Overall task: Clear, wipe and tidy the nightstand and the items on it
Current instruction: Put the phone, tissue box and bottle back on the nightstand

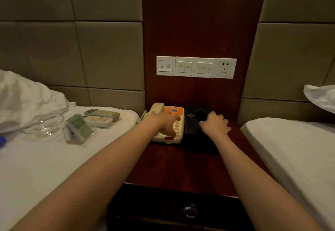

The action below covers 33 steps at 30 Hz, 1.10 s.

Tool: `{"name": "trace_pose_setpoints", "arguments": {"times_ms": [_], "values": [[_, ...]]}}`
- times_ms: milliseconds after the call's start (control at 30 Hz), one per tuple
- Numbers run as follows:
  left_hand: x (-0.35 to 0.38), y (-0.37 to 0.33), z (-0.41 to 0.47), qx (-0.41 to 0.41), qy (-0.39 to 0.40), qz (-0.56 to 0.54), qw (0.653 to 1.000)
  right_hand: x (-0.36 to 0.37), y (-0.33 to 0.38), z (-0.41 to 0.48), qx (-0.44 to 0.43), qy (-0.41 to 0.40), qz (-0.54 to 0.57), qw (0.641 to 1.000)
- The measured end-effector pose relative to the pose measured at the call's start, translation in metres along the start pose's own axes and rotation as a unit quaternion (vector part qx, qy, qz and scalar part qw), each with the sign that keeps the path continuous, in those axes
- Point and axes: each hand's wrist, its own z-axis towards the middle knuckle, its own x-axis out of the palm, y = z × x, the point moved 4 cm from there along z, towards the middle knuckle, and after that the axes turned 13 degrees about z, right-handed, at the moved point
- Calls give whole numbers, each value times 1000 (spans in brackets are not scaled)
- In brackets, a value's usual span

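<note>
Head view of a dark red-brown wooden nightstand standing between two white-sheeted beds; its top serves as the table.

At the back of the table, against the dark wooden wall panel, stand a cream push-button telephone with an orange label and, touching its right side, a black rectangular tissue box with an oval opening. The cream handset rests in its cradle on the telephone's left side.

The left hand lies palm down across the telephone's keypad, thumb pointing toward the near edge. Whether its grip closes on the telephone cannot be told.

The right hand rests on top of the tissue box, thumb beside the oval opening and fingers curled over the box's right edge, so that the grip holds the box.

On the left bed, near the nightstand, lie a grey remote control and a white remote control side by side, a clear acrylic card stand with a green card and a crumpled clear plastic wrapper.

A row of white wall switches and a socket is mounted on the panel above the telephone. The nightstand's dark drawer carries a metal ring pull.
</note>
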Motion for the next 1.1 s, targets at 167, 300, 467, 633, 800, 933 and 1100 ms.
{"name": "trace_pose_setpoints", "arguments": {"times_ms": [167,300,467,633,800,933,1100], "values": [[-2,20,-49,-71,-47,-61,995,17,33,-45,-82,1,33,996],[5,34,-93,-124,-85,-253,956,31,60,-77,-90,108,207,968],[22,68,-155,-195,-111,-334,915,44,93,-122,-102,186,325,922],[28,102,-226,-256,-106,-363,890,59,122,-169,-138,266,351,887],[40,126,-296,-300,-96,-335,888,78,149,-219,-137,344,359,857],[46,142,-351,-359,-108,-326,868,88,173,-261,-156,390,363,832],[52,151,-409,-405,-111,-303,855,97,201,-318,-179,444,355,803]]}}
